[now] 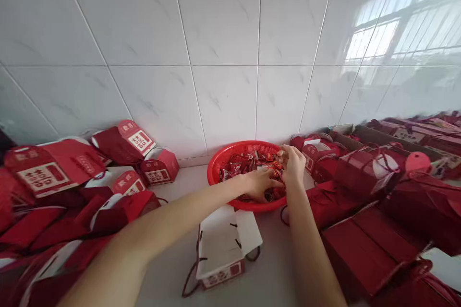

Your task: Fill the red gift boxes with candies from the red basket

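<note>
A red plastic basket stands against the tiled wall, holding many small red-wrapped candies. My left hand reaches into it, palm down on the candies, with its fingers spread toward the right. At the basket's right side my right hand has its fingers curled over the candies; whether anything is between them is too small to tell. Just in front of the basket sits an open box, white inside and red outside, with dark cord handles and its lid flap folded out to the right. No contents show in it.
Red gift boxes with white label panels are piled on the left. More red boxes fill the right side, some near an open carton. The tiled wall rises directly behind the basket.
</note>
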The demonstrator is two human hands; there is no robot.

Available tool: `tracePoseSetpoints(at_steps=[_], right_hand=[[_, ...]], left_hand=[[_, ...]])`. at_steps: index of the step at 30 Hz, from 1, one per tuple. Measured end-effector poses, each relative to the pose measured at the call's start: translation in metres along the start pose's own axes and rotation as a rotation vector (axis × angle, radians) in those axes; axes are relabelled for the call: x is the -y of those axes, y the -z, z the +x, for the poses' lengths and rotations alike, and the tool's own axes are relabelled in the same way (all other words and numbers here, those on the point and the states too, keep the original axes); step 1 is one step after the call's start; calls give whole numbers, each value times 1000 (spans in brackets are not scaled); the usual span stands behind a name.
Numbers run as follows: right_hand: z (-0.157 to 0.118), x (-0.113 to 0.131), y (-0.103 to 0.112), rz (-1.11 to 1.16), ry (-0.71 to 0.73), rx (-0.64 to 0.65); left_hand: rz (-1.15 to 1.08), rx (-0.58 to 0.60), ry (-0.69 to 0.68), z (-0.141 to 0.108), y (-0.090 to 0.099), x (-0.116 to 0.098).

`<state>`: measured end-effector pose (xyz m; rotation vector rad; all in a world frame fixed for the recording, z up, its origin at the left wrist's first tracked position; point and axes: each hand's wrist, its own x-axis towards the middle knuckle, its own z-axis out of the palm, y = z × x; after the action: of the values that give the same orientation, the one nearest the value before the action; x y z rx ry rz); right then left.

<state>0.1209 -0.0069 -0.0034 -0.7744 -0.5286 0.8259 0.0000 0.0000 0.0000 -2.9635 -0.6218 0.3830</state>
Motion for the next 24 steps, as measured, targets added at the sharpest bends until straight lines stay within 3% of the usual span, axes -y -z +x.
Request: tracePoseSetpoints(at_steps=[4, 7, 12, 17, 24], right_hand=[[-1, -1, 2, -55, -25, 29], [-2, 0, 3, -101, -49, 68], [-3, 3, 3, -127, -98, 90], [-3, 5, 2, -113, -117, 100], [-3, 5, 3, -116, -127, 109]], left_hand=[[-51, 63, 36, -3, 4, 3], [-38, 103, 116, -13, 1, 19], [-72, 83, 324, -36, -7, 46], [-122, 71, 375, -40, -10, 52], [-77, -119, 401, -38, -4, 61]])
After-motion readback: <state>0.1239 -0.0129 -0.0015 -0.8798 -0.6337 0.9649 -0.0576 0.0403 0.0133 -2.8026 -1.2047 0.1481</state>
